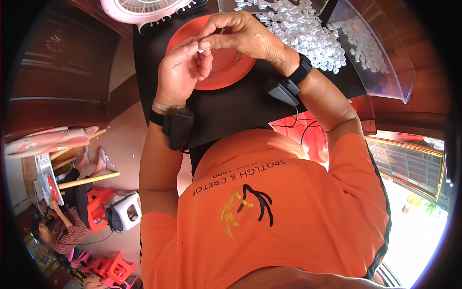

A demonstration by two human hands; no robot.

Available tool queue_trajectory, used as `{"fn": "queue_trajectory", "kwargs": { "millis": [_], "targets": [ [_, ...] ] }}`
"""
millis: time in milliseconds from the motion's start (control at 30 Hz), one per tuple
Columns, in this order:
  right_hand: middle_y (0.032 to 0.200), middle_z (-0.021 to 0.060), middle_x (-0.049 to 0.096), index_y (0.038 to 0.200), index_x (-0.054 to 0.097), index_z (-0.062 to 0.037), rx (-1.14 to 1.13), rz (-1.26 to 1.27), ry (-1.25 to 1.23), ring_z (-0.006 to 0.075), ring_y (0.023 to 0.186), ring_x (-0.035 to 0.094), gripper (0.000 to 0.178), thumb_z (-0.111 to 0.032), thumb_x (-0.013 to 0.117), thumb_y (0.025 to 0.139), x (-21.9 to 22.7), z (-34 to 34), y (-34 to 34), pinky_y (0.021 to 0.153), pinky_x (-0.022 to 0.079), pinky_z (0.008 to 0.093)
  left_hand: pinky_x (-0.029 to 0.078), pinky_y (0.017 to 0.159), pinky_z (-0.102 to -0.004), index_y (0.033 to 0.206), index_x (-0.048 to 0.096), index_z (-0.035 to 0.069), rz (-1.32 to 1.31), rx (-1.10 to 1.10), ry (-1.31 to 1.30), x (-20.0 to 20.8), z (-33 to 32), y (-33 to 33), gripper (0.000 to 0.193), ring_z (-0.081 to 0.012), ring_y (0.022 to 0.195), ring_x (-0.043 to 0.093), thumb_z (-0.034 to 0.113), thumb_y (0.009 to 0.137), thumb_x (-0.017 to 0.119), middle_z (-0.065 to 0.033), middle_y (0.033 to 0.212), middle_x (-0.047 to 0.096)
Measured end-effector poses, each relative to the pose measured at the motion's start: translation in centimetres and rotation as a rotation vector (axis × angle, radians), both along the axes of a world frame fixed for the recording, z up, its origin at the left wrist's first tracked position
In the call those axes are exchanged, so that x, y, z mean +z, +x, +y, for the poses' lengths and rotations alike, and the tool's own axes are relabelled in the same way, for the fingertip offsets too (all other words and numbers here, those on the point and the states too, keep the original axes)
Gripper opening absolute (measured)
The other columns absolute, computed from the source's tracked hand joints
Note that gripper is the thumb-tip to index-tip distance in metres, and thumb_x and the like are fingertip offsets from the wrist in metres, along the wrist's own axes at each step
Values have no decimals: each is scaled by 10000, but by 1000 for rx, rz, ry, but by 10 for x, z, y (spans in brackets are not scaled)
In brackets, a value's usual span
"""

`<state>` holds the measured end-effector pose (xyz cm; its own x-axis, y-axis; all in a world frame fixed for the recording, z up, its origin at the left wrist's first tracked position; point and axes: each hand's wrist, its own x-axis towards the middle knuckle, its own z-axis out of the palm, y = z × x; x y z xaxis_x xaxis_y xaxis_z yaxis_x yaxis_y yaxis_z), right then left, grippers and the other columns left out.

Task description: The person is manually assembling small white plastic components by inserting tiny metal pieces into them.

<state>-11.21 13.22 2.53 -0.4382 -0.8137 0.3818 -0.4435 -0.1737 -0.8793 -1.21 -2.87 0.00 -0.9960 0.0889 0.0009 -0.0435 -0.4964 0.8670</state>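
White, small and mostly covered by fingertips: one piece [201, 50] over the left part of the orange plate [221, 79], right where both hands meet. In the left hand [180, 72], a narrow thumb-and-finger pinch; in the right hand [243, 36], another close pinch on the same piece from the opposite side. Hard to tell its exact shape, or whether made of one part or two. Probably best to steady with the left and make small turns or presses with the right, gently, without squeezing the piece out sideways. Keep low over the plate, so as to catch any drop there rather than on the black table [231, 108]. Mind the heap of white pieces [308, 38] near the right wrist [291, 62]; avoid sweeping any loose. Tilt the fingertips aside for a clear look before pressing harder.
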Motion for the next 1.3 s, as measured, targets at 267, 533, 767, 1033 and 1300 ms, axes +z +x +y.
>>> {"fn": "queue_trajectory", "kwargs": {
  "millis": [267, 533, 767, 1033, 1300],
  "targets": [
    [862, 69, 633, 958, 672, -84, -42, 579, 194, 225, 794, 627, 175, -152, 685, 797, -9, -1, 11, 726, 498, 303, 284, 454, -222, 794, 522, 37, 52, 298, -36, 3, -10, 2, 188, -104, 502, 417, 194, 891, 486, -29, 598, 484],
    [863, 93, 625, 886, 645, -77, -107, 861, 461, 300, 807, 631, 145, -150, 602, 769, -24, -11, 31, 675, 504, 406, 288, 452, -215, 779, 521, 46, 55, 411, -67, 3, -1, 3, 179, -92, 496, 410, 181, 893, 487, -19, 594, 484],
    [824, 99, 601, 883, 625, -50, -115, 822, 436, 310, 774, 610, 144, -55, 598, 742, -28, -11, 26, 659, 494, 399, 288, 447, -201, 778, 531, 56, 26, 375, -126, 7, 3, 6, 177, -71, 484, 411, 191, 886, 498, -4, 597, 495],
    [882, 88, 657, 953, 635, -33, -199, 215, 129, 195, 825, 634, 132, -42, 587, 830, -22, -5, 13, 748, 502, 303, 277, 462, -204, 788, 512, 63, -9, 338, -144, 6, 5, 6, 187, -67, 511, 386, 207, 906, 503, 12, 604, 445],
    [886, 25, 655, 1004, 625, -14, -233, -240, -77, 90, 814, 609, 123, -40, 573, 895, -13, -2, 10, 755, 493, 228, 297, 483, -195, 824, 540, 49, 19, 264, -260, 8, 16, 8, 178, -60, 532, 416, 193, 916, 488, 12, 626, 481]
  ]
}}
